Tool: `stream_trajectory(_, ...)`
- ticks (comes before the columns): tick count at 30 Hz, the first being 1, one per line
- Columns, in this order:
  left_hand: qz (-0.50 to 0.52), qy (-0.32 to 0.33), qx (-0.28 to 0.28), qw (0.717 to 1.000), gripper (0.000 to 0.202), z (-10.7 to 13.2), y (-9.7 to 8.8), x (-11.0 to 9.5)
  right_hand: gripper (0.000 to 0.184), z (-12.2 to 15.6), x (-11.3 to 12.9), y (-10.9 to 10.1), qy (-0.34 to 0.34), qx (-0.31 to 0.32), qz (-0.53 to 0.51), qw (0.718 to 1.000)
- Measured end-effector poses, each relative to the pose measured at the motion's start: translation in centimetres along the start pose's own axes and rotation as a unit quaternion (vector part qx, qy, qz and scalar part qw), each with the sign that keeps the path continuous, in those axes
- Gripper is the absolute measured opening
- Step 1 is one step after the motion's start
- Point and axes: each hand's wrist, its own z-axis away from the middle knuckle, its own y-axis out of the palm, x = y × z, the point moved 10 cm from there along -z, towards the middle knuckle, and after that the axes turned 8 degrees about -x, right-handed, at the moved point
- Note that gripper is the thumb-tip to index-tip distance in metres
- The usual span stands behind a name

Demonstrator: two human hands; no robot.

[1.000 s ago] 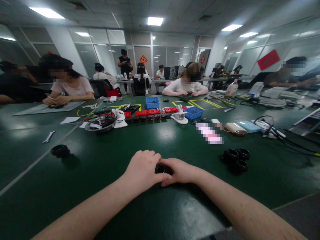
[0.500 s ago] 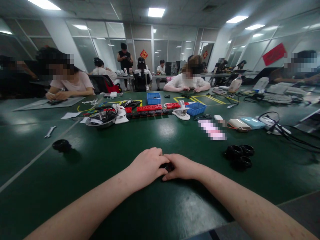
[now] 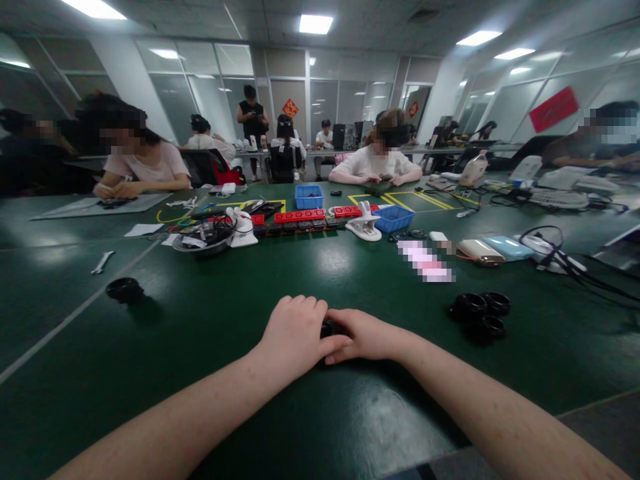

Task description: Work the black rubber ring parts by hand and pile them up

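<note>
Both hands meet over the green table [image 3: 240, 287], closed around a black round part [image 3: 327, 329]. Only a small glossy bit of it shows between the fingers. My left hand [image 3: 294, 337] wraps it from the left, knuckles up, its thumb reaching across to my right hand [image 3: 367, 335]. The right hand grips from the other side, fingers and thumb curved around it. Off to the right stand three black ring-shaped parts [image 3: 470, 305] close together. Another black round part [image 3: 125, 291] lies alone on the left.
A wrench [image 3: 102, 263] lies at the left. Farther back are a metal bowl [image 3: 200, 248] of cables, red-and-black power strips [image 3: 300, 217], a white clip stand [image 3: 365, 223] and blue bins [image 3: 394, 219]. Power banks [image 3: 480, 252] and cables lie at right. Several people sit around the tables.
My left hand has turned over the part. Its thumb has moved right, over the right hand's thumb, and less of the part shows. The right hand has hardly moved.
</note>
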Motion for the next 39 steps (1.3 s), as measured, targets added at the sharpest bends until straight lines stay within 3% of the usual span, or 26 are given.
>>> stream_trajectory(3,0.064,0.049,0.001,0.997,0.036,0.0,-1.0,-0.2,0.052,0.1,0.2,-0.1,-0.013,0.013,-0.007,1.0)
stream_trajectory(6,0.148,0.109,0.048,0.982,0.025,0.4,-1.3,-0.7,0.047,0.1,0.2,0.0,-0.021,0.027,-0.007,0.999)
stream_trajectory(9,0.185,0.15,0.102,0.966,0.03,0.8,-0.9,-0.8,0.043,0.1,-0.1,0.1,-0.018,0.037,-0.001,0.999)
stream_trajectory(13,0.175,0.168,0.122,0.962,0.032,0.7,-0.3,-0.7,0.033,0.1,-0.4,0.2,-0.008,0.034,0.017,0.999)
stream_trajectory(16,0.144,0.147,0.114,0.972,0.031,0.5,0.0,-0.6,0.033,0.0,-0.3,0.2,0.006,0.021,0.035,0.999)
stream_trajectory(20,0.056,0.059,0.078,0.994,0.024,0.1,0.1,-0.3,0.045,0.0,-0.3,0.1,0.031,-0.012,0.065,0.997)
stream_trajectory(24,-0.018,-0.018,0.036,0.999,0.033,0.3,0.1,-0.8,0.048,-0.2,-0.6,-0.1,0.057,-0.054,0.101,0.992)
stream_trajectory(30,-0.038,-0.028,0.01,0.999,0.037,0.6,-0.1,-0.9,0.052,-0.2,-0.4,-0.1,0.04,-0.047,0.095,0.994)
stream_trajectory(34,0.018,0.019,0.014,1.0,0.037,0.4,-0.8,-0.2,0.058,0.0,-0.2,0.1,-0.001,0.013,0.032,0.999)
stream_trajectory(37,0.129,0.105,0.035,0.985,0.024,0.5,-1.2,-0.6,0.045,0.1,-0.7,0.2,-0.009,0.046,-0.008,0.999)
stream_trajectory(39,0.173,0.151,0.064,0.971,0.026,0.7,-1.2,-1.0,0.032,0.0,-1.0,0.3,-0.008,0.052,-0.02,0.998)
